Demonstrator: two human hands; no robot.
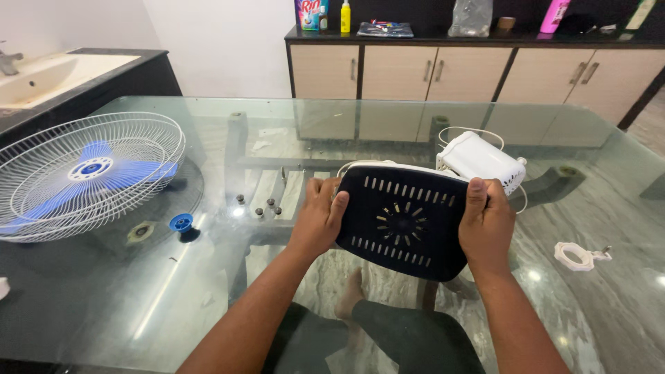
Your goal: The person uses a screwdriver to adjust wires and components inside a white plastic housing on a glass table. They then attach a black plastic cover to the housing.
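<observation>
Head view: both hands, left hand and right hand, clasp a black vented fan base; the caged blade, loose screws and blue cap lie apart, unassembled.

Fan grille blocks the left; bare glass table lies ahead.

Glass-topped table; grey marble floor visible through it. Beige, dark-topped cabinets along the far white wall. Sink at far-left corner.
</observation>
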